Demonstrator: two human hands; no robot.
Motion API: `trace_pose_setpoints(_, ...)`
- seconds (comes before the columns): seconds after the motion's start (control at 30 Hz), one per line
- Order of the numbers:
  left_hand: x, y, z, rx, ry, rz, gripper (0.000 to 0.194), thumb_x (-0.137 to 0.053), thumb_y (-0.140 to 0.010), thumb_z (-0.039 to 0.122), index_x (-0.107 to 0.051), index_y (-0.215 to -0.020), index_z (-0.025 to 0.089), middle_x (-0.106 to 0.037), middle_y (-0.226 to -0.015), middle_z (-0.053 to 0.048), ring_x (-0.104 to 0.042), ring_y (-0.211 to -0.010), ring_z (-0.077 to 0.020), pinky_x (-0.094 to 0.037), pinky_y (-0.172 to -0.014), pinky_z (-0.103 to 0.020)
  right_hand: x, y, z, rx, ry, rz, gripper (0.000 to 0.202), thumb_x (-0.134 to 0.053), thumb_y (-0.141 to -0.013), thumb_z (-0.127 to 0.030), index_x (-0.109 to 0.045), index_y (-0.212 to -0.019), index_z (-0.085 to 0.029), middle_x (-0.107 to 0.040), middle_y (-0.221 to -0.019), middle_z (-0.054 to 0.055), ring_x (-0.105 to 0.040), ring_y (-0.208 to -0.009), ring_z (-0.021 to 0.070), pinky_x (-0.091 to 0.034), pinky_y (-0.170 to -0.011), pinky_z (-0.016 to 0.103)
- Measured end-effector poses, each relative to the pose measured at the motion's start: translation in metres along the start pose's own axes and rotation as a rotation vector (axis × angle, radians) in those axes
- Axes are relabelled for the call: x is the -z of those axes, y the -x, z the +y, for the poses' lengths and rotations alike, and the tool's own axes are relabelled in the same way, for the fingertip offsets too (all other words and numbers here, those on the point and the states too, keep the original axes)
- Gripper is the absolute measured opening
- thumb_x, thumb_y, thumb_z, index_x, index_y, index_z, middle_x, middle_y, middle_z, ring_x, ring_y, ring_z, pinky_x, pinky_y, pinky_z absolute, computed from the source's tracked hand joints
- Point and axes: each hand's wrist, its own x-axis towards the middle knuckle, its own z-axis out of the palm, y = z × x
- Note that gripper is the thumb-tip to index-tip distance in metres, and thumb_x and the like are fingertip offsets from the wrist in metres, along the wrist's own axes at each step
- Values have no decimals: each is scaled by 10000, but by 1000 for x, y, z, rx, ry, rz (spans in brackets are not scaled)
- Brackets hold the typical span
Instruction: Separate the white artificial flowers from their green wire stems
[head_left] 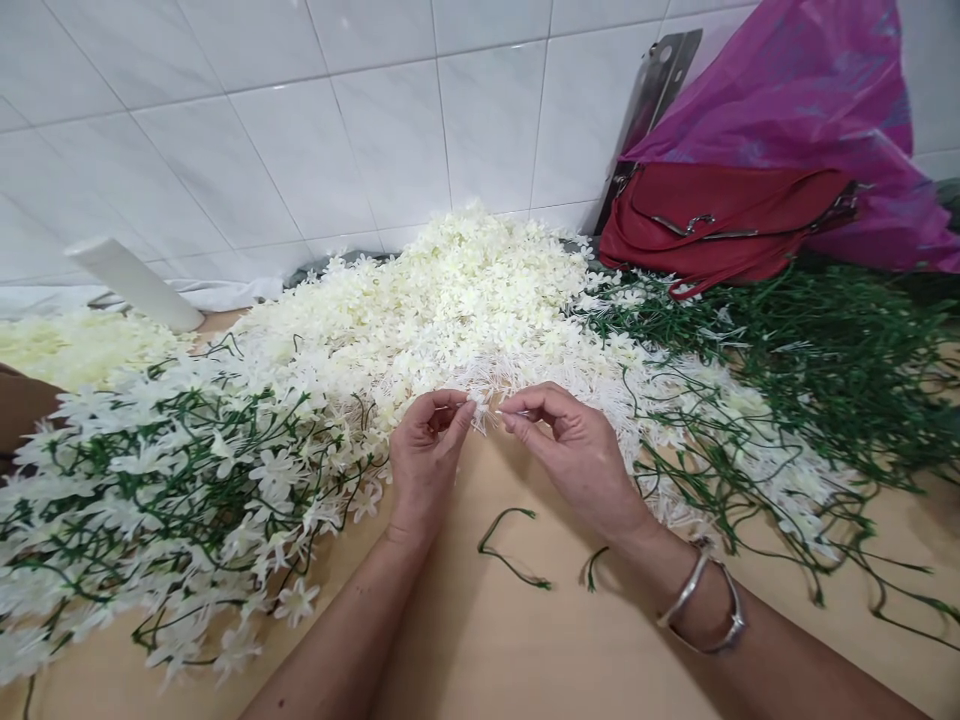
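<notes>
The left hand held a white flower; the right hand pinched a white bit just beside it. Pale blossoms lay heaped behind, green stems to the right, near a red bag before a purple bag.

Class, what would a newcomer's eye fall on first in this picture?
The heap of pale flowers below the tiled wall strikes first. Next comes the red bag at upper right, in front of purple plastic. At center, the left hand pinches a small white piece beside the right hand.
</notes>
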Motion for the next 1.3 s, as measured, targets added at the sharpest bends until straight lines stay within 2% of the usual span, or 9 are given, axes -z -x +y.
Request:
trace_pose_setpoints(0.17, -1, 2, 3, 41, -36, -28, 199, -798, -853, 374, -761, -920, 191, -769, -866, -27, -697, -767, -144, -549, -713, -245, -4, 2, -2, -34, 12, 30, 23, -724, -869, -254, -716, -882, -237, -728, -863, 25, -652, -839, 196, -506, -823, 356)
trace_pose_setpoints(0.3, -4, 4, 5, 52, -49, -62, 195, -808, -831, 370, -785, -888, 185, -787, -826, -32, -709, -739, -157, -563, -702, -260, -5, 1, 0, -53, 23, 73, 70, -737, -842, -268, -674, -839, -237, -708, -815, 13, -633, -788, 188, -503, -774, 336)
trace_pose_setpoints(0.47, -7, 5, 8, 76, -26, -122, 196, -814, -820, 366, -803, -881, 181, -806, -835, -44, -721, -743, -160, -564, -701, -256, -4, 1, 0, -67, 82, 92, 34, -710, -852, -233, -677, -849, -236, -722, -836, 15, -660, -816, 194, -515, -799, 334)
trace_pose_setpoints(0.73, -7, 9, 12, 60, -27, -180, 169, -805, -852, 362, -804, -904, 201, -808, -861, -42, -742, -794, -183, -584, -773, -292, -4, 4, -3, 2, 274, 100, 102, -673, -869, -177, -639, -809, -253, -700, -782, 2, -648, -767, 201, -502, -767, 355)
trace_pose_setpoints(0.87, -7, 9, 12, -44, -16, -140, 139, -791, -871, 348, -798, -881, 210, -780, -902, -50, -718, -860, -182, -575, -789, -284, -4, 5, 3, -53, 134, 86, 84, -730, -870, -247, -667, -925, -256, -742, -843, 11, -697, -818, 208, -536, -794, 353)
trace_pose_setpoints(0.97, -8, 9, 11, 22, 92, -144, 165, -813, -852, 363, -798, -899, 206, -783, -899, -46, -712, -848, -175, -577, -783, -277, -3, 5, 4, -101, 44, 70, 147, -761, -867, -284, -685, -989, -253, -777, -884, 23, -729, -862, 219, -554, -838, 364)
trace_pose_setpoints(1.07, -9, 9, 13, 106, 167, -128, 214, -843, -816, 381, -804, -912, 193, -798, -879, -41, -716, -823, -167, -583, -780, -271, -3, 5, 2, -73, 64, 43, 124, -755, -882, -283, -708, -994, -261, -792, -923, 21, -743, -894, 221, -547, -890, 380)
trace_pose_setpoints(1.17, -10, 9, 16, 129, 190, -127, 224, -842, -812, 389, -803, -898, 186, -799, -875, -38, -717, -834, -161, -583, -811, -269, -3, 5, 0, -36, 110, 31, 91, -750, -888, -275, -723, -976, -271, -792, -937, 14, -743, -900, 220, -535, -915, 392)
trace_pose_setpoints(1.3, -10, 9, 17, 118, 159, -129, 204, -830, -826, 374, -792, -881, 181, -785, -847, -33, -701, -806, -152, -569, -774, -254, -2, 3, 1, -98, 49, 51, 96, -755, -881, -286, -720, -966, -259, -784, -877, 12, -737, -875, 218, -537, -884, 375)
